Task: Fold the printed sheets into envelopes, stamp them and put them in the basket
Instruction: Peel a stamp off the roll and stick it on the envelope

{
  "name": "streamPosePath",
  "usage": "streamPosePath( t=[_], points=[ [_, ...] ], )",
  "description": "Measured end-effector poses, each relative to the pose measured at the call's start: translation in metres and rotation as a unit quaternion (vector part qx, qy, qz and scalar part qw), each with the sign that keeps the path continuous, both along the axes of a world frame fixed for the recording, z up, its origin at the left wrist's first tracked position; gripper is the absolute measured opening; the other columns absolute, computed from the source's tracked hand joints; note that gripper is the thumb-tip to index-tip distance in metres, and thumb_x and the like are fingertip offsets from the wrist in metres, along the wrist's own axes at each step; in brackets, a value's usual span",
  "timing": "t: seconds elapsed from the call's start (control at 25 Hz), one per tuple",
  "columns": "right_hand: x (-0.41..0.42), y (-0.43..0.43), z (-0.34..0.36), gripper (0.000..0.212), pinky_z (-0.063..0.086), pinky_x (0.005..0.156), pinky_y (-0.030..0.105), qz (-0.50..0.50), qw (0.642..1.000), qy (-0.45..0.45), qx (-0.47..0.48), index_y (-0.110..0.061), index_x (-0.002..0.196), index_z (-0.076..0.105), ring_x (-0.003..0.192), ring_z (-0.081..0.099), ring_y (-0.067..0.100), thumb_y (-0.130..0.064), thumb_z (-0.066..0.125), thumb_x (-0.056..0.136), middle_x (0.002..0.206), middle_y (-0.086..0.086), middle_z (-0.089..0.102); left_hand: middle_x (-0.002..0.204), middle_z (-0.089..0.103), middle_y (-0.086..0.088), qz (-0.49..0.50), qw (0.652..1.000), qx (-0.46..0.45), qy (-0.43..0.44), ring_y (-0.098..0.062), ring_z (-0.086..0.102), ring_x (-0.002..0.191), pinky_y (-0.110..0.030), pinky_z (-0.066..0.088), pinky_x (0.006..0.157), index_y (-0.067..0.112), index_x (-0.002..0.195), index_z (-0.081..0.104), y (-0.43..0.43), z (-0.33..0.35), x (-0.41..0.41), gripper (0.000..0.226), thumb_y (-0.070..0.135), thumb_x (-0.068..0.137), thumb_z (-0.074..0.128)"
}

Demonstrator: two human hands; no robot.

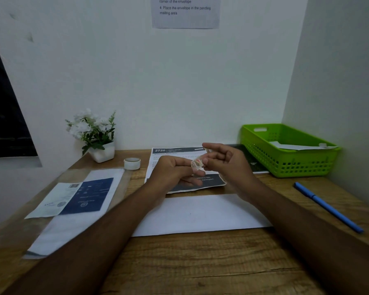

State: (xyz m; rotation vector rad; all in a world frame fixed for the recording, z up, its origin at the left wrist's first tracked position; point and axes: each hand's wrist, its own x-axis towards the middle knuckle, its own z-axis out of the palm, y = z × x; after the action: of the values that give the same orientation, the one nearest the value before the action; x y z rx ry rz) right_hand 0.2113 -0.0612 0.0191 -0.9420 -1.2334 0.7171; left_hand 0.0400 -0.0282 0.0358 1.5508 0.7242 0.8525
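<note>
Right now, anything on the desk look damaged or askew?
The printed sheet at centre back has a ragged, uneven lower edge, as if torn. The clear sleeve of papers at left lies skewed to the desk edge. Nothing spilled.

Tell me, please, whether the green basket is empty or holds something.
Not empty: a white folded paper lies inside the green basket, its right end resting on the rim.
</note>
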Motion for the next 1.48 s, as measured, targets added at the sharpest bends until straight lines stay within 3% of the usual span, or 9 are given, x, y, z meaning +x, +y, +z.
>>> streamPosePath(
  t=[0.4,0.76,0.88,0.92,1.0,1.12,1.2,1.36,1.48],
  points=[
    [0.001,-0.001,0.002,0.032,0.054,0.063,0.021,-0.009,1.0,0.009,0.003,-0.007,0.113,0.063,0.067,0.066,0.01,0.006,0.064,0.084,0.073,0.0,0.073,0.088,0.072,-0.02,-0.02,1.0,-0.01,-0.001,-0.028,0.07,0.066,-0.028,0.058,0.062,-0.005,0.1,0.065,-0.001,-0.001,0.002,0.023,0.009,0.095,0.047],
    [0.002,-0.002,0.004,0.024,0.05,0.056,0.019,-0.018,1.0,0.007,0.001,-0.011,0.106,0.065,0.059,0.062,0.007,0.003,0.063,0.086,0.067,0.0,0.069,0.089,0.074,-0.015,-0.036,0.998,0.043,0.013,-0.027,0.07,0.071,-0.035,0.057,0.076,0.0,0.102,0.067,-0.001,-0.003,0.004,0.022,0.008,0.095,0.048],
    [0.003,-0.002,0.004,0.021,0.051,0.054,0.02,-0.048,0.999,-0.003,-0.001,-0.011,0.106,0.064,0.06,0.064,0.008,0.002,0.057,0.09,0.076,0.008,0.064,0.085,0.073,-0.014,-0.052,0.993,0.093,0.057,-0.021,0.07,0.067,-0.027,0.058,0.071,0.002,0.094,0.07,0.002,-0.008,0.005,0.021,0.001,0.092,0.049],
    [0.006,-0.001,0.004,0.021,0.052,0.054,0.021,-0.06,0.998,0.004,-0.001,-0.01,0.107,0.062,0.061,0.065,0.009,0.003,0.055,0.091,0.079,0.01,0.062,0.084,0.074,-0.011,-0.058,0.981,0.154,0.102,-0.013,0.069,0.067,-0.02,0.055,0.069,0.005,0.092,0.072,0.003,-0.011,0.006,0.02,0.001,0.09,0.052],
    [0.015,0.002,0.005,0.024,0.053,0.055,0.021,-0.087,0.996,0.01,-0.001,-0.008,0.109,0.059,0.06,0.064,0.007,0.005,0.056,0.09,0.079,0.008,0.06,0.086,0.074,-0.001,-0.059,0.915,0.339,0.211,-0.001,0.062,0.072,-0.009,0.042,0.067,0.015,0.09,0.074,0.005,-0.018,0.008,0.014,0.013,0.086,0.061],
    [0.03,0.005,0.002,0.032,0.054,0.058,0.023,-0.14,0.99,-0.017,-0.011,-0.001,0.115,0.057,0.059,0.062,0.001,0.009,0.059,0.086,0.075,0.004,0.06,0.09,0.068,0.007,-0.067,0.823,0.512,0.236,-0.008,0.051,0.086,-0.021,0.037,0.074,0.02,0.093,0.072,-0.003,-0.028,0.019,0.021,0.034,0.082,0.061],
    [0.037,0.004,-0.001,0.034,0.054,0.056,0.02,-0.158,0.987,-0.02,-0.018,0.002,0.117,0.056,0.057,0.062,-0.001,0.013,0.06,0.084,0.072,0.002,0.061,0.095,0.062,0.01,-0.075,0.81,0.532,0.236,-0.012,0.047,0.093,-0.027,0.037,0.08,0.021,0.098,0.069,-0.013,-0.033,0.033,0.03,0.043,0.082,0.059],
    [0.049,0.004,0.0,0.038,0.05,0.055,0.015,-0.177,0.984,0.004,-0.022,-0.004,0.118,0.056,0.06,0.062,-0.003,0.008,0.064,0.083,0.072,-0.002,0.065,0.101,0.065,0.0,-0.066,0.819,0.495,0.282,-0.014,0.053,0.094,-0.034,0.042,0.083,0.015,0.102,0.067,-0.027,-0.035,0.062,0.043,0.052,0.084,0.056],
    [0.053,0.007,-0.001,0.04,0.052,0.06,0.017,-0.17,0.985,0.009,-0.018,-0.005,0.118,0.057,0.067,0.066,0.0,0.007,0.066,0.081,0.069,-0.007,0.07,0.098,0.066,0.001,-0.045,0.831,0.457,0.314,-0.015,0.055,0.095,-0.035,0.035,0.084,0.016,0.099,0.068,-0.03,-0.028,0.079,0.04,0.051,0.081,0.061]
  ],
)
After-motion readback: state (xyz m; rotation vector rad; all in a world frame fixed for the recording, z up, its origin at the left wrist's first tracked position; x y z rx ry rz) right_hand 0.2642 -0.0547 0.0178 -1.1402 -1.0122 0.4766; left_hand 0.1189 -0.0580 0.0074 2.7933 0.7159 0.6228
